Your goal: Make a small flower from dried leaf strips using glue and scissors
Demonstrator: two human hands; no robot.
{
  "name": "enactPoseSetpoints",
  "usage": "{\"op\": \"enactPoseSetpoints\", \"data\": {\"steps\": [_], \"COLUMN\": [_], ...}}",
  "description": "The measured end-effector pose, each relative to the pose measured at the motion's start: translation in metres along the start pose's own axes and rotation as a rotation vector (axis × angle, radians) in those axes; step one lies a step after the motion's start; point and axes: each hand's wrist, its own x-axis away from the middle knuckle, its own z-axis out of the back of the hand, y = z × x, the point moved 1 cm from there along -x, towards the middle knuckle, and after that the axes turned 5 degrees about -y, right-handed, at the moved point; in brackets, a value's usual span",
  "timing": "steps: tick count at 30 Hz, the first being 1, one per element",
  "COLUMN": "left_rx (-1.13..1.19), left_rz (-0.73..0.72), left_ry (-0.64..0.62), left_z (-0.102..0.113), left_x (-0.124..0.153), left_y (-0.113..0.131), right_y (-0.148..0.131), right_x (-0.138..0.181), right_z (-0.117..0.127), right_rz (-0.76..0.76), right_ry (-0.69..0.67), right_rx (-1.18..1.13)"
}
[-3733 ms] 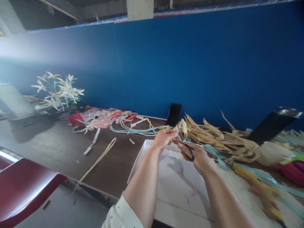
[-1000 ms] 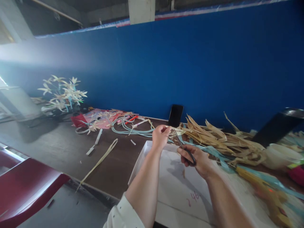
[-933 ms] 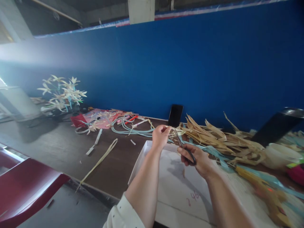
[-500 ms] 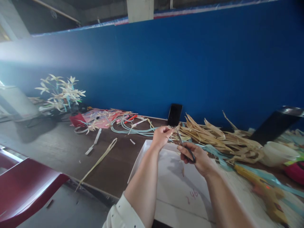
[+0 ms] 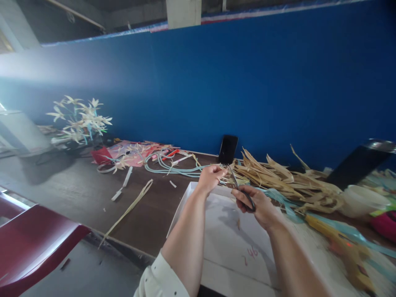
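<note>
My right hand is closed round the dark handles of a pair of scissors, their blades pointing up and away toward my left fingertips. My left hand pinches a thin pale strip, which looks like husk; most of it is hidden by the fingers. The blade tips lie close beside that strip, and I cannot tell whether they touch it. Both hands are above the far edge of a white shallow box lid with red handwriting. A small tan scrap lies inside the lid.
Dried corn husks are heaped behind my right hand. A phone leans on the blue partition. To the right are a yellow glue gun and a white bowl. Blue-green cords and husk flowers are at left.
Almost nothing differs. Both hands and the scissors stay in nearly the same place, with only a slight shift at the left fingertips.
</note>
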Motion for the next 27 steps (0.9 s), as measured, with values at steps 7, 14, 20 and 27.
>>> {"op": "enactPoseSetpoints", "data": {"steps": [7, 14, 20, 27], "left_rx": [0.02, 0.052, 0.059, 0.065], "left_rz": [0.012, 0.028, 0.034, 0.047], "left_ry": [-0.011, -0.014, -0.023, -0.028], "left_z": [0.0019, 0.0021, 0.0032, 0.0041], "left_x": [-0.0012, -0.0017, -0.0024, -0.003], "left_y": [-0.0017, -0.0014, -0.0018, -0.0028], "right_y": [0.0007, -0.0018, -0.0014, -0.0003], "right_x": [-0.0001, 0.0008, 0.0012, 0.0005], "right_z": [-0.0003, -0.0009, -0.0012, -0.0003], "right_rz": [0.049, 0.065, 0.058, 0.071], "right_ry": [0.004, -0.004, 0.005, -0.01], "right_rx": [0.035, 0.068, 0.067, 0.065]}}
